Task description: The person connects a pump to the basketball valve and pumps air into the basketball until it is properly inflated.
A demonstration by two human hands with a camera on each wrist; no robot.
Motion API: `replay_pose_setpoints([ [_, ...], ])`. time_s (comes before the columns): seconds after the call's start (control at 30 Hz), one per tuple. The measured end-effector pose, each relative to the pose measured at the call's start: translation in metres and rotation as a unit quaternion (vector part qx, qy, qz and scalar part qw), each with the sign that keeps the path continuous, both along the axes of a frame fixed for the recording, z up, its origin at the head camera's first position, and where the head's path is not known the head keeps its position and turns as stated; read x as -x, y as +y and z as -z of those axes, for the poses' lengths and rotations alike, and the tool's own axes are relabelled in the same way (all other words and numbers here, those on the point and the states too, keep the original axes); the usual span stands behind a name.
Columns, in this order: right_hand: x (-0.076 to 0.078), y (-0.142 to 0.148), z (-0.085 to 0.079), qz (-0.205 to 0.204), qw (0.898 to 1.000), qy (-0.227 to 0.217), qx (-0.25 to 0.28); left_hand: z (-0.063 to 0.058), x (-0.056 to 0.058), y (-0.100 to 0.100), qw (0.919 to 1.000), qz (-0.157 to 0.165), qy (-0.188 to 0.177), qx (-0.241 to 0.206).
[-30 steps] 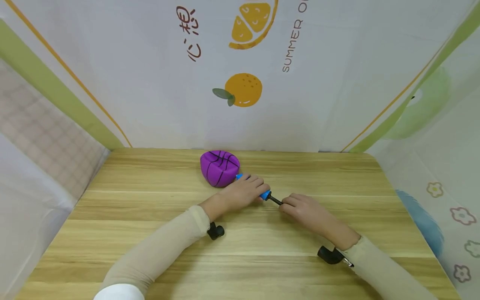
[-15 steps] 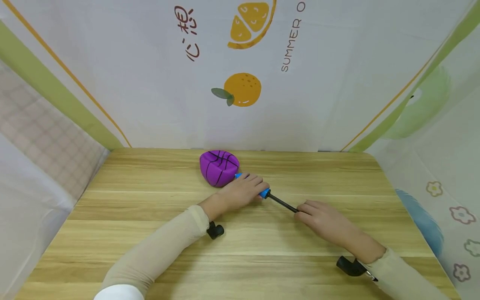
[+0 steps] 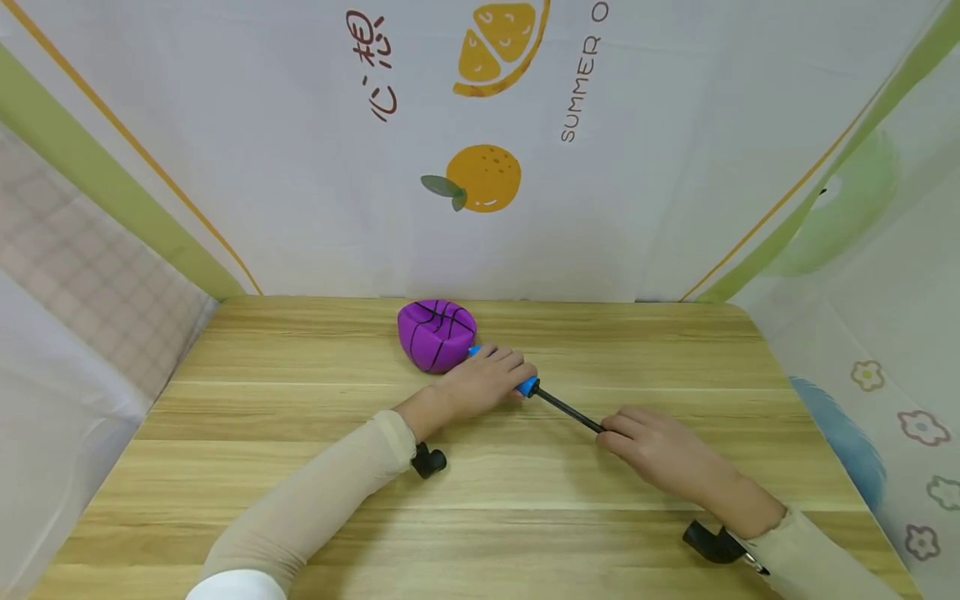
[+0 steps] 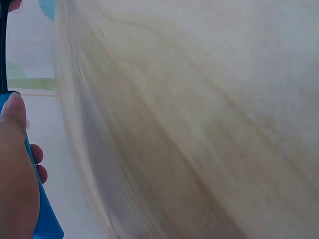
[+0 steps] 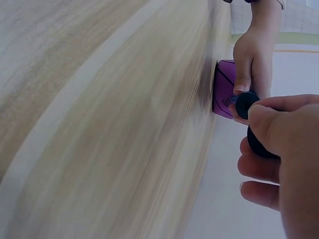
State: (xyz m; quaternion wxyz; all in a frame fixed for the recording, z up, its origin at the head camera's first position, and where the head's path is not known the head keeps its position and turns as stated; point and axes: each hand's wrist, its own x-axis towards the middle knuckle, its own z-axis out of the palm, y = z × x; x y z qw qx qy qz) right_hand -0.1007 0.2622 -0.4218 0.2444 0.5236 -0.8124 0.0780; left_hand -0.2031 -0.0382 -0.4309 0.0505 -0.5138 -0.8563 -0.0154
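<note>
A hand pump with a blue barrel [image 3: 528, 387] and a black rod [image 3: 567, 410] lies slantwise between the two hands. My left hand [image 3: 483, 382] grips the barrel, its fingers curled over the top. At the rod's far end my right hand [image 3: 656, 446] holds the black handle [image 5: 259, 144], which its fingers mostly hide in the head view. A long stretch of rod shows between the hands. Right at the barrel's far end sits a purple ball [image 3: 437, 336] with black lines, dented and slack on top.
The wooden table [image 3: 300, 358] reaches back to a white printed cloth [image 3: 337, 225] hung behind it. More cloth hangs along both sides. A black wrist camera [image 3: 429, 460] is strapped under the left sleeve, another black camera [image 3: 712, 543] under the right.
My right hand has drawn back toward the lower right with the handle, so more of the rod shows. The left hand and the ball stay nearly in place.
</note>
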Motion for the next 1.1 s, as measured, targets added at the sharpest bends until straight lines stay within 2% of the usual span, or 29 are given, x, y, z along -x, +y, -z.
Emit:
replay_pose_setpoints([
  [0.3,-0.004,0.000,0.000,0.016,1.000,-0.009,-0.007,-0.001,-0.002,-0.001,1.0000,0.000,-0.002,0.008],
  [0.57,-0.002,-0.002,-0.003,0.009,1.000,-0.018,0.001,-0.003,-0.004,0.003,0.9995,-0.014,-0.027,0.001],
  [0.7,0.004,-0.007,-0.005,0.008,1.000,-0.027,-0.007,-0.003,-0.005,0.005,0.9991,-0.025,-0.031,0.013],
  [0.9,0.015,-0.014,-0.003,0.031,0.997,-0.057,-0.043,-0.005,-0.005,0.006,0.9987,-0.033,-0.036,0.010],
  [1.1,0.027,-0.026,0.001,0.036,0.996,-0.057,-0.056,-0.002,-0.006,0.007,0.9995,-0.028,-0.011,0.013],
])
